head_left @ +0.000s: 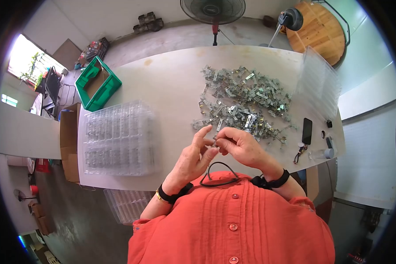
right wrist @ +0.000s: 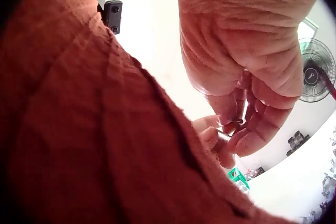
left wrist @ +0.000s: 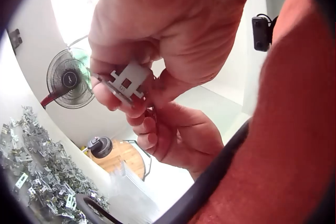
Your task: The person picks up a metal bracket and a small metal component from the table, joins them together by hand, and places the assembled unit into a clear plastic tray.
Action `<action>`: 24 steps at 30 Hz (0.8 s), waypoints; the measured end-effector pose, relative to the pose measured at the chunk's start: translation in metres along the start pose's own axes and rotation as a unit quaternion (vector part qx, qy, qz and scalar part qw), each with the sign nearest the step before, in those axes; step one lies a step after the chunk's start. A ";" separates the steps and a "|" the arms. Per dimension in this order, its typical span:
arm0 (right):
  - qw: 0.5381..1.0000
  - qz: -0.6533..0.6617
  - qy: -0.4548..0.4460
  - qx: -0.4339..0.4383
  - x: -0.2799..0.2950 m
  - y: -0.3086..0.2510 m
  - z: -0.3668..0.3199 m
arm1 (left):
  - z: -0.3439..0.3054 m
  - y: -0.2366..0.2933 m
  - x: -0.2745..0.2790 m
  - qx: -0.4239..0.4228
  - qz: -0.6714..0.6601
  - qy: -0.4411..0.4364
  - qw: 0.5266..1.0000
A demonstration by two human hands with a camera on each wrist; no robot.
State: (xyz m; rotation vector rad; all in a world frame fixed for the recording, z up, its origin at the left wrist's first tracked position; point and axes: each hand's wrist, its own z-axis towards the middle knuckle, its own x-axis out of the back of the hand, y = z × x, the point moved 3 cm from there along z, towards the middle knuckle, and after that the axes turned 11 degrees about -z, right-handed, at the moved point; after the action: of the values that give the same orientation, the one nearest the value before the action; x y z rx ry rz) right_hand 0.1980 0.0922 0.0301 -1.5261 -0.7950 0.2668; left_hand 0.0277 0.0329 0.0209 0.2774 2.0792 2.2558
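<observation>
Both hands meet above the near edge of the table, in front of the red shirt. My left hand (head_left: 191,156) pinches a small metal bracket (left wrist: 131,79) with a flat plate and a square hole, clear in the left wrist view. The right hand (head_left: 244,149) has its thumb and fingers curled together at the other end of the bracket. In the right wrist view a small shiny metal bit (right wrist: 239,122) shows between the right fingertips, partly hidden by them. Just beyond the hands lies a wide pile of similar metal pieces (head_left: 237,112).
Stacked clear plastic trays (head_left: 119,138) stand at the left, with a green bin (head_left: 112,83) behind them. More clear trays (head_left: 319,81) lean at the right edge. A phone (head_left: 307,131) and a small clear bottle (head_left: 323,153) lie near the right side. A fan (head_left: 213,11) stands beyond the table.
</observation>
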 end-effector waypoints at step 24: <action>0.978 0.007 0.177 0.108 0.024 -0.002 -0.003 | -0.003 -0.034 0.018 0.207 -0.274 0.071 0.937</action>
State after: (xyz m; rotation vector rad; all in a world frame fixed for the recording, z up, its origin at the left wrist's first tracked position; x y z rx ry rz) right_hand 0.2162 0.1047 0.0398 -1.3239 -0.4570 0.0823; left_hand 0.0065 0.0364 -0.0116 -0.4165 2.3098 1.5520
